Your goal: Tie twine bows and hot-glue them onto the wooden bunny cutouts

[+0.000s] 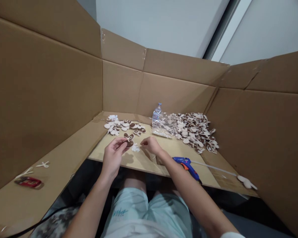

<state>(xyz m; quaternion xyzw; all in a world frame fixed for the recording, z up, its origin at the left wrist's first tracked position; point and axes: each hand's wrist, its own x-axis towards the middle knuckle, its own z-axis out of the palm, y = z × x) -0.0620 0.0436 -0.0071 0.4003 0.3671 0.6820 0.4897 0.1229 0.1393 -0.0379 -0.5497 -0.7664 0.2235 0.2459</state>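
My left hand [116, 148] pinches a brown, bunny-head-shaped felt piece [129, 143] with a cream bow on it, raised over the board. To its right, my right hand [150, 144] is closed, fingertips together; whatever they hold, if anything, is too small to make out. Between the hands lies a small cluster of white pieces [135, 147] on the board. A blue glue gun [186, 164] with orange trigger and a long glue stick [213, 167] rests right of my right forearm.
Cardboard walls [178, 89] enclose the wooden board [149, 163]. A large heap of felt pieces [196, 130] stands back right, beside a plastic bottle [157, 114] and clear bag [165, 125]. A smaller pile [116, 125] is back left. A red cutter [29, 181] lies far left.
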